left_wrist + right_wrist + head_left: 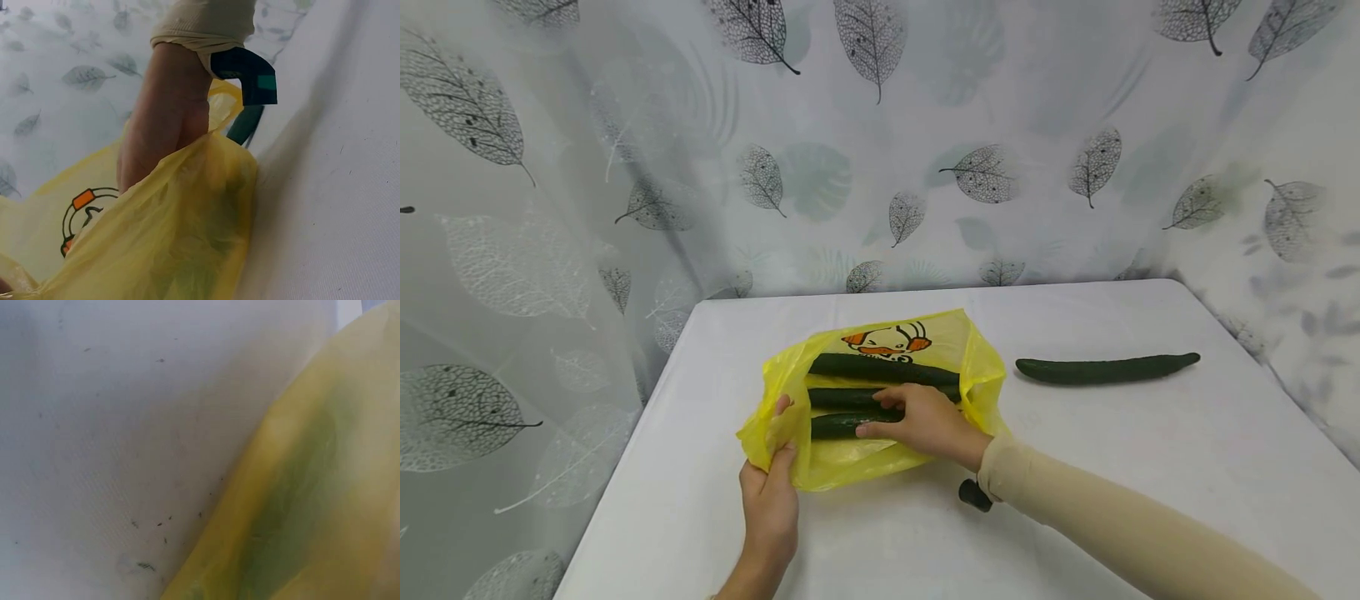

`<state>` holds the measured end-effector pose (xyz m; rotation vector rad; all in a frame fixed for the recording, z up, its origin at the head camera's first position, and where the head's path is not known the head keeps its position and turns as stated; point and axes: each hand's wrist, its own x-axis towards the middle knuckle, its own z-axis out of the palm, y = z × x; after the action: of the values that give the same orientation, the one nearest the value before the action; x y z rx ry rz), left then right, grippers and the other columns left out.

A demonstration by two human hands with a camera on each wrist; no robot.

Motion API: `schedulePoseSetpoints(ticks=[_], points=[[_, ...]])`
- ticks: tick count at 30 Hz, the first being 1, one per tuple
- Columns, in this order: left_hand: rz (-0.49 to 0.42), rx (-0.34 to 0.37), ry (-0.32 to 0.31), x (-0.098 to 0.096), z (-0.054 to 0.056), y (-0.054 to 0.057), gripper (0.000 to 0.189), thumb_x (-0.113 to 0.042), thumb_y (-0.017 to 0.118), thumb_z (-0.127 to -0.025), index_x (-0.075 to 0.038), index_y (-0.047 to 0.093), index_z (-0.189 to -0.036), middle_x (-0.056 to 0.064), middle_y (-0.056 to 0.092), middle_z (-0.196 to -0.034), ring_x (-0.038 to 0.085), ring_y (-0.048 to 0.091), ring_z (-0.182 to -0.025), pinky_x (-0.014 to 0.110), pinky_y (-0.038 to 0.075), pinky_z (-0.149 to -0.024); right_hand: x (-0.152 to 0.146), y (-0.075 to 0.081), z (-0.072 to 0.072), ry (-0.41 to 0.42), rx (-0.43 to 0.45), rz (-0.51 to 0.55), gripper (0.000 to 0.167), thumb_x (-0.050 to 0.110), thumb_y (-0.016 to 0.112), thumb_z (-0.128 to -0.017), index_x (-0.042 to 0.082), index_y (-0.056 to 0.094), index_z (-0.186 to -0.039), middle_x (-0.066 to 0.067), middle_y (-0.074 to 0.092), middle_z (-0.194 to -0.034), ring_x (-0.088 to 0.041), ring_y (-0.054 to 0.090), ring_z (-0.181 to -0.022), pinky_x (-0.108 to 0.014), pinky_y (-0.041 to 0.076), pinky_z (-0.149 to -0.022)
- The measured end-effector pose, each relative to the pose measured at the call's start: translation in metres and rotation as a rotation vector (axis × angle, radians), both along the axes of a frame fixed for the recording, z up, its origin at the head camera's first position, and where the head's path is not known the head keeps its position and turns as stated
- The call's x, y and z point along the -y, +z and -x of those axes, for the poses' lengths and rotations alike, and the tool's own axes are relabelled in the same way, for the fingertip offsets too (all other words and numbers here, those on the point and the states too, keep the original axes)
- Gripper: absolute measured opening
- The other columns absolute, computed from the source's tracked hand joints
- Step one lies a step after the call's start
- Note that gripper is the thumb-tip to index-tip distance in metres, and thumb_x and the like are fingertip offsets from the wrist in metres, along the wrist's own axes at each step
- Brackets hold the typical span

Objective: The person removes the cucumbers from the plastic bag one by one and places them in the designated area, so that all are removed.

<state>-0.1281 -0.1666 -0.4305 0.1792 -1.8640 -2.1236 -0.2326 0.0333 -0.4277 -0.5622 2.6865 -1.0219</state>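
A yellow plastic bag (850,462) with a printed duck lies on the table, its mouth facing me. My left hand (771,500) grips the bag's left edge, thumb on the near side and a fingertip showing behind the film. Inside lie three dark green cucumbers: a far one (872,367), a middle one (838,398) and a near one (835,426). My right hand (928,421) reaches into the mouth, thumb and fingers spread apart over the near and middle cucumbers. In the left wrist view the bag's film (181,231) hides the right fingertips (883,400).
Another cucumber (1108,369) lies on the white table (1150,467), right of the bag. A dark curved device (250,75) is fixed at the right wrist. Small green specks (145,566) dot the tabletop. A leaf-printed curtain (880,167) hangs behind the table.
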Motion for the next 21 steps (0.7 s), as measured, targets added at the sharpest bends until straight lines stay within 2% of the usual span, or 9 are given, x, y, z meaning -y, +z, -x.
schedulePoseSetpoints(ticks=[7, 11, 16, 19, 21], points=[[-0.007, 0.024, 0.015, -0.001, -0.001, 0.001, 0.05, 0.004, 0.036, -0.103, -0.002, 0.04, -0.153, -0.001, 0.044, -0.155, 0.017, 0.035, -0.144, 0.022, 0.032, -0.115, 0.001, -0.005, -0.002, 0.03, -0.041, -0.064, 0.074, 0.067, 0.072, -0.081, 0.015, 0.068, -0.132, 0.001, 0.068, -0.127, -0.023, 0.058, -0.123, -0.045, 0.048, -0.105], [-0.009, 0.042, 0.018, -0.001, -0.001, 0.002, 0.05, 0.003, 0.037, -0.103, -0.002, 0.039, -0.153, -0.003, 0.045, -0.155, 0.016, 0.036, -0.143, 0.022, 0.033, -0.115, 0.002, -0.009, -0.002, 0.031, -0.065, -0.101, 0.072, 0.069, 0.07, -0.081, 0.016, 0.07, -0.13, 0.002, 0.069, -0.125, -0.025, 0.059, -0.122, -0.047, 0.047, -0.104], [-0.017, 0.037, 0.017, 0.0, -0.002, 0.003, 0.049, 0.003, 0.037, -0.104, -0.002, 0.04, -0.152, 0.0, 0.045, -0.155, 0.017, 0.037, -0.142, 0.023, 0.033, -0.115, 0.002, -0.012, -0.003, 0.051, -0.117, -0.127, 0.063, 0.064, 0.069, -0.086, 0.016, 0.073, -0.126, 0.0, 0.069, -0.121, -0.026, 0.058, -0.118, -0.052, 0.044, -0.104], [-0.023, 0.033, 0.018, -0.001, -0.002, 0.004, 0.049, 0.003, 0.037, -0.104, -0.002, 0.04, -0.152, 0.0, 0.044, -0.155, 0.017, 0.036, -0.143, 0.023, 0.033, -0.115, 0.002, -0.014, -0.004, 0.078, -0.162, -0.124, 0.054, 0.057, 0.073, -0.087, 0.015, 0.075, -0.122, 0.0, 0.07, -0.111, -0.024, 0.06, -0.107, -0.051, 0.047, -0.097], [-0.026, 0.031, 0.018, -0.001, -0.002, 0.005, 0.048, 0.003, 0.037, -0.104, -0.003, 0.041, -0.152, 0.0, 0.045, -0.155, 0.017, 0.036, -0.143, 0.023, 0.032, -0.115, 0.002, -0.016, -0.004, 0.099, -0.186, -0.121, 0.049, 0.051, 0.076, -0.086, 0.015, 0.076, -0.12, 0.001, 0.069, -0.103, -0.021, 0.061, -0.098, -0.045, 0.051, -0.088]])
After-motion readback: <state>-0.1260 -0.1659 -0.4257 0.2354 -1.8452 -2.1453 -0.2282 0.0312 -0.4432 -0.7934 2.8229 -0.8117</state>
